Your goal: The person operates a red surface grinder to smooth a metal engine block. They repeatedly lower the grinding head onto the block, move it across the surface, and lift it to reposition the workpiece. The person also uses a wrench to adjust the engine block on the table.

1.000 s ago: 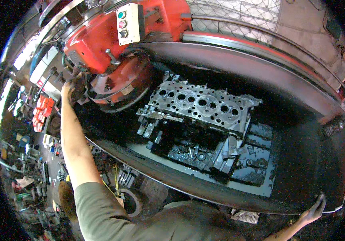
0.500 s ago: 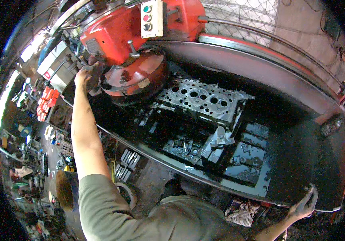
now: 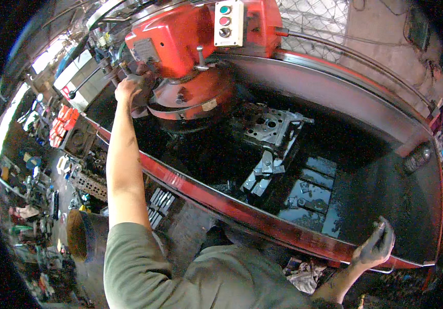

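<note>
**Hand at the machine head, block under it**

Currently the red machine head (image 3: 190, 56) hangs over the grey engine block (image 3: 273, 129), which sits right of and below the left-hand fingers. Left hand (image 3: 128, 88) is curled on a control at the head's side; which control, I cannot tell. Right hand (image 3: 377, 246) grips the tray's red rim (image 3: 262, 219), fingers closed over it. Risk, judged: oily fingers may slip off. Clamps (image 3: 262, 175) crowd the block.
</note>
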Demonstrator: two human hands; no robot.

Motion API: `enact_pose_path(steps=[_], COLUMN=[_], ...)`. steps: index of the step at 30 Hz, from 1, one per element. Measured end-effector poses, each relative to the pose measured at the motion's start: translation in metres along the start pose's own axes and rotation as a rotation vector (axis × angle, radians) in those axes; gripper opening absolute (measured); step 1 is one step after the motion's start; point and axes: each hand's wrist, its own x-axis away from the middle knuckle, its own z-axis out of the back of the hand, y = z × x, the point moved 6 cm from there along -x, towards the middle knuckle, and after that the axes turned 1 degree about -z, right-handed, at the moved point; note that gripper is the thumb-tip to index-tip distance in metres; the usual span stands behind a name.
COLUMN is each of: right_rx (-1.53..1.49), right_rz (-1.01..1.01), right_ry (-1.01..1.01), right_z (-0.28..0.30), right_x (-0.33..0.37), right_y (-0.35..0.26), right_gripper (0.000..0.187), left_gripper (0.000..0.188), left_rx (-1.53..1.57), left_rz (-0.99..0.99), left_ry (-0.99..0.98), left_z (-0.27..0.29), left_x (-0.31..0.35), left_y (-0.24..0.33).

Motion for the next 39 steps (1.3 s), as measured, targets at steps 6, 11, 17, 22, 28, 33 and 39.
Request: enact_pose_path(steps=[6,11,17,22,28,33,39], right_rx=[-0.018,-0.038,-0.038,-0.036,-0.049,0.011,0.133], right_rz=[0.003,0.021,0.092,0.104,0.054,-0.016,-0.134], right_ry=[-0.017,0.0,0.008,-0.002,0.012,0.015,-0.184], right_z=[0.0,0.001,0.002,0.004,0.007,0.009,0.006], right_x=[-0.002,-0.003,-0.004,-0.005,-0.001,-0.001,-0.003], right_y=[-0.004,-0.009,-0.018,-0.014,-0.008,-0.001,0.0], right_gripper=[0.013,0.009,0.008,0.008,0.011,0.014,0.023], left_gripper=[0.042,0.045,0.047,0.072,0.045,0.025,0.042], left_rx=[0.076,0.124,0.105,0.189,0.31,0.571,0.799], left_rz=[0.112,0.144,-0.009,-0.023,-0.087,-0.257,-0.482], left_ry=[-0.036,0.001,0.097,0.193,0.203,0.153,0.141], left_z=[0.049,0.07,0.099,0.137,0.184,0.211,0.228], left_x=[0.042,0.069,0.103,0.144,0.199,0.227,0.255], left_y=[0.07,0.113,0.169,0.219,0.281,0.318,0.36])
